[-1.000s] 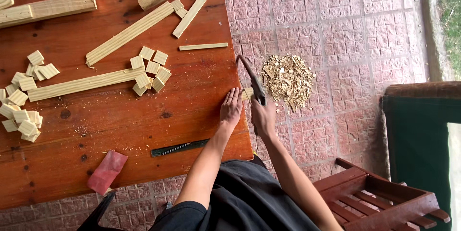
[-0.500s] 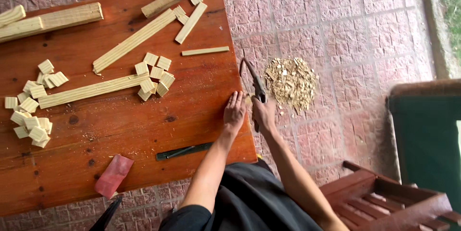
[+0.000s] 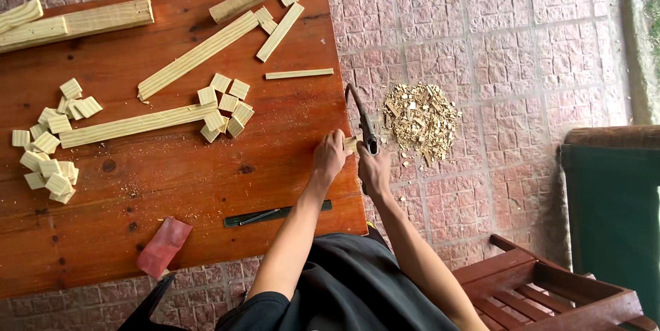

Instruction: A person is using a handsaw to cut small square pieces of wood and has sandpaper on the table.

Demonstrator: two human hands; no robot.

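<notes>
Left hand (image 3: 330, 154) pins a small wood block (image 3: 351, 143) at the surface's (image 3: 172, 228) right edge; right hand (image 3: 375, 166), just beside it, grips a curved knife (image 3: 362, 119). Both have shifted slightly since a moment ago, carving continuing; shavings (image 3: 421, 120) lie beyond on the floor.

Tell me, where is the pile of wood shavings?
In the head view, the shavings lie on the tiled floor just right of the table, beyond the right hand.

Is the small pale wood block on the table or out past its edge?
On the table: the small pale wood block rests at the red-brown wooden table edge, pinned by the left hand, the right hand beside it.
</notes>
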